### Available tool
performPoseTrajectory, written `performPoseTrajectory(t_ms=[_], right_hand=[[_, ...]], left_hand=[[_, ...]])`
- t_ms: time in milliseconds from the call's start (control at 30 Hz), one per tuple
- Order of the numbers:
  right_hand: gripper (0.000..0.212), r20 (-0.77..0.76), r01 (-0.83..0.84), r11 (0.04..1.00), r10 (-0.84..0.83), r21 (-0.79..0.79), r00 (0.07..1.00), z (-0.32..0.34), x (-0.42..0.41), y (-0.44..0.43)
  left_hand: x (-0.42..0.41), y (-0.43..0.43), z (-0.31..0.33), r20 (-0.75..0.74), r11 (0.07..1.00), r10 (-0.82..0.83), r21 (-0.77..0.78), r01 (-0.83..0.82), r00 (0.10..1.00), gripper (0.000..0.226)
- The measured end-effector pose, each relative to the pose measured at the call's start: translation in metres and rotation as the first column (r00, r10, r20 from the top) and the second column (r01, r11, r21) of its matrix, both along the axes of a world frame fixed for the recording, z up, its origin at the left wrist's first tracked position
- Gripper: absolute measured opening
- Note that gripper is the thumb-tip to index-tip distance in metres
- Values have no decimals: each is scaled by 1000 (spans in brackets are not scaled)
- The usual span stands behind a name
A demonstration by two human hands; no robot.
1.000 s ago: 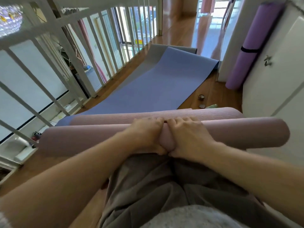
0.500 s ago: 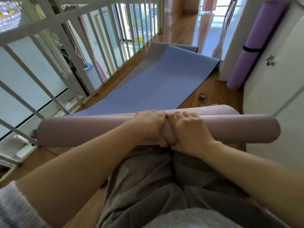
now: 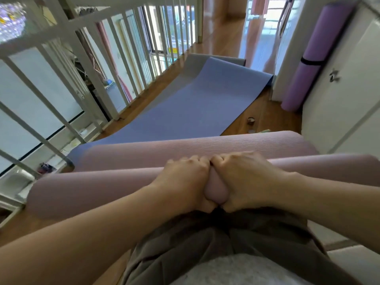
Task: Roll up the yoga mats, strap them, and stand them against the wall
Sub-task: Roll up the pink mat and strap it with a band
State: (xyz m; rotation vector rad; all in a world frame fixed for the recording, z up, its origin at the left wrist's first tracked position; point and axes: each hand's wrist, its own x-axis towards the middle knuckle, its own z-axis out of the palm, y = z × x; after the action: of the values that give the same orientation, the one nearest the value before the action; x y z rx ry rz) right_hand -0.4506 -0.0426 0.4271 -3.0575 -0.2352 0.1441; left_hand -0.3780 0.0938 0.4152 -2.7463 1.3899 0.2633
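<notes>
Head view: the rolled part of the pink mat (image 3: 92,192) lies crosswise in front of the person, just above the lap. Its unrolled remainder (image 3: 185,149) stretches flat beyond it, on top of the near end of the blue mat (image 3: 195,103). The left hand (image 3: 185,182) and the right hand (image 3: 246,182) sit side by side at the middle of the roll with knuckles touching. Each grip is clamped on the roll, fingers curled over the top and thumbs underneath, and a bulge of pink mat shows between them.

The blue mat lies open on the wooden floor (image 3: 271,120) and runs away from the person. A grey mat (image 3: 191,66) shows under its far end and along its left edge. A purple mat (image 3: 298,85), rolled and bound with a black strap (image 3: 310,62), leans upright against the white wall on the right, just beside a white cupboard door (image 3: 349,95). A small round object (image 3: 251,120) sits on the floor near the blue mat's right edge. White railing (image 3: 67,58) runs along the left side.
</notes>
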Motion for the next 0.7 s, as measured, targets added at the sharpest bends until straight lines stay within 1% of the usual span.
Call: performPoseTrajectory(t_ms=[100,200,233,267,367,400,433,467,500,533,567,600,633,667,700], right_hand=[[65,-59,6,1000,-6,7,998,-13,-3,1],[67,-105,9,1000,-7,18,994,-12,6,-3],[69,-125,-5,1000,7,20,992,-11,10,-5],[71,-152,-11,999,16,30,988,-11,14,-7],[75,-279,12,996,11,83,960,-9,30,-12],[76,-308,23,995,7,95,951,-9,34,-13],[77,-313,36,995,-5,96,950,-10,35,-13],[79,-283,49,996,-25,79,959,-11,32,-11],[81,-211,56,998,-46,41,976,-13,27,-8],[81,-104,59,998,-59,-3,993,-16,20,-4],[79,-15,63,998,-63,-23,998,-20,12,1],[77,30,64,998,-64,-8,998,-22,8,4],[75,9,71,997,-71,7,997,-20,9,3],[73,-47,73,997,-72,22,996,-16,16,-2],[72,-150,78,996,-70,44,986,-12,26,-9]], left_hand=[[-7,-1,-8,-61,998,10,61,-6,998,83],[5,-1,-5,-123,999,8,42,-3,992,82],[6,0,-4,-121,999,-2,34,6,993,82],[7,2,-4,-94,999,-12,40,16,995,84],[1,5,-10,50,997,-43,62,40,998,93],[2,5,-12,58,998,-44,55,40,997,94],[6,4,-11,30,998,-39,47,37,999,94],[12,2,-8,-22,999,-30,43,31,999,92],[19,0,-4,-81,998,-21,55,26,997,89],[25,-2,0,-128,996,-23,80,33,992,87],[29,-5,3,-154,993,-32,108,49,988,84],[30,-8,4,-151,991,-34,125,53,988,82],[27,-9,2,-124,991,-19,128,35,992,82],[21,-11,-1,-76,992,6,127,4,997,82],[14,-11,-5,-5,993,23,118,-22,1000,85]])
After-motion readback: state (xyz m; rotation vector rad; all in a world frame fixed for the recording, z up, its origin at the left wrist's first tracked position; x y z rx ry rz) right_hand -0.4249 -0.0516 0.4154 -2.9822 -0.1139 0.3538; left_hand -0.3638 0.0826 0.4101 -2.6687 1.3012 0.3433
